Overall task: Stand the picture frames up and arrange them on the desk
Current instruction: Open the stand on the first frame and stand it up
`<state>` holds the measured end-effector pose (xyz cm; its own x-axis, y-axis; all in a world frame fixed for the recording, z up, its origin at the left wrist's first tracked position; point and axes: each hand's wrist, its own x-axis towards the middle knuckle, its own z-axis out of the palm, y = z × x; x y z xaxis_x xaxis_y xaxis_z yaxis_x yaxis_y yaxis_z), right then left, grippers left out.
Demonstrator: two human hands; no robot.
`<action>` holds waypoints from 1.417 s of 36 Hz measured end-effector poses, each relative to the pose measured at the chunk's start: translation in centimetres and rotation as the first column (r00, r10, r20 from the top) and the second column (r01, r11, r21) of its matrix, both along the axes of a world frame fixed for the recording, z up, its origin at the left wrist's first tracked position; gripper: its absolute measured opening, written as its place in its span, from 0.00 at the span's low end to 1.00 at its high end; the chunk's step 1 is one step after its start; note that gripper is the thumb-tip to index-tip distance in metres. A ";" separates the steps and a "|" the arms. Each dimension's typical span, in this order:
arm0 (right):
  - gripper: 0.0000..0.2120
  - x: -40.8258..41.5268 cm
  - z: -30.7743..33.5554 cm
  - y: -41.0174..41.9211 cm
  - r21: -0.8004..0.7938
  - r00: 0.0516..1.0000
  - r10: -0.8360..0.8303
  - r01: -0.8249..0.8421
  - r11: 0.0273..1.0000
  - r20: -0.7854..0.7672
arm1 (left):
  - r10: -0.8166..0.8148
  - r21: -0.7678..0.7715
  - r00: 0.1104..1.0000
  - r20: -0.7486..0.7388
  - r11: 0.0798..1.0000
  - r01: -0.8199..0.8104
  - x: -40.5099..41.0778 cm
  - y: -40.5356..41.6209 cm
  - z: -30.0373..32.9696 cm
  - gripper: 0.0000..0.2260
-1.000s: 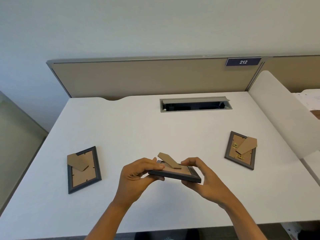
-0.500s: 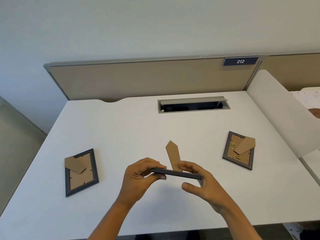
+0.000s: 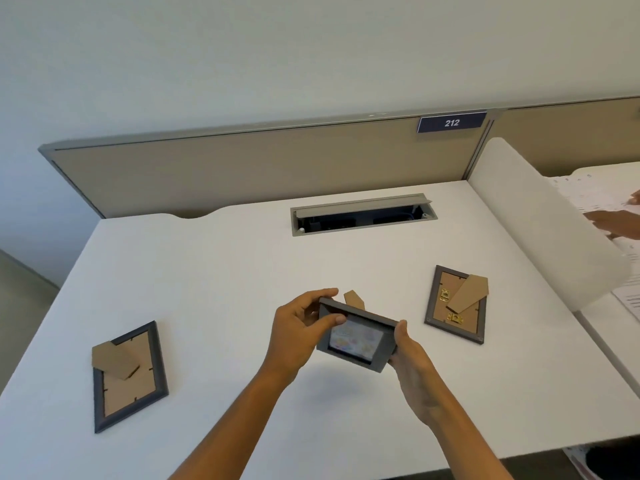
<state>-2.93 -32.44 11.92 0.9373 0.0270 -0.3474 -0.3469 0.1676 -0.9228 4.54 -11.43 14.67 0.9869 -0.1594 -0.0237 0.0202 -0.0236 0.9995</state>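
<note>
At the lower centre of the view, both hands held one grey picture frame [image 3: 356, 336] above the white desk [image 3: 225, 271]. The left hand [image 3: 300, 329] grasped the frame's left end, with the thumb laid across the front near the upper left corner and the fingers curled behind. The right hand [image 3: 412, 358] grasped the right end, with the thumb against the right edge. The frame was turned glass-side toward the camera and tilted, its right end lower than its left. A blurred, pale picture showed behind the glass. The tip of its cardboard stand [image 3: 354, 299] projected above the top edge.

A second frame [image 3: 130, 374] lay face down at the lower left of the view, well apart from the hands, with its cardboard stand flap lying across the upper left corner. A third frame [image 3: 457, 303] lay face down at the right of centre, with its stand flap angled over the upper right corner and two brass hangers on the backing board.

A recessed cable tray [image 3: 363, 214] sat in the desk near the rear edge. A tan partition panel [image 3: 259, 168] ran behind the desk and carried a dark label reading 212 [image 3: 452, 123] at the upper right. A white divider [image 3: 540, 223] stood along the desk's right side.
</note>
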 end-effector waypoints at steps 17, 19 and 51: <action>0.33 4.2 -4.1 -2.9 0.030 0.942 -0.285 0.295 0.955 -0.175 | -0.028 0.133 0.995 -0.095 0.990 0.040 5.7 -7.0 -4.8 0.18; 0.34 4.3 -4.2 -3.1 0.023 0.939 -0.283 0.293 0.956 -0.196 | -0.026 0.136 0.994 -0.101 0.990 0.040 5.9 -7.3 -5.1 0.18; 0.28 5.2 -4.4 -3.3 0.094 0.869 -0.383 0.430 0.898 -0.314 | 0.015 0.233 0.988 -0.155 0.972 0.022 7.1 -8.4 -7.9 0.15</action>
<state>2.32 -35.74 7.53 0.7403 -0.2593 -0.6203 -0.4566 0.4834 -0.7469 11.66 -19.79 6.78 0.9677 -0.1347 -0.2133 0.1740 -0.2561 0.9509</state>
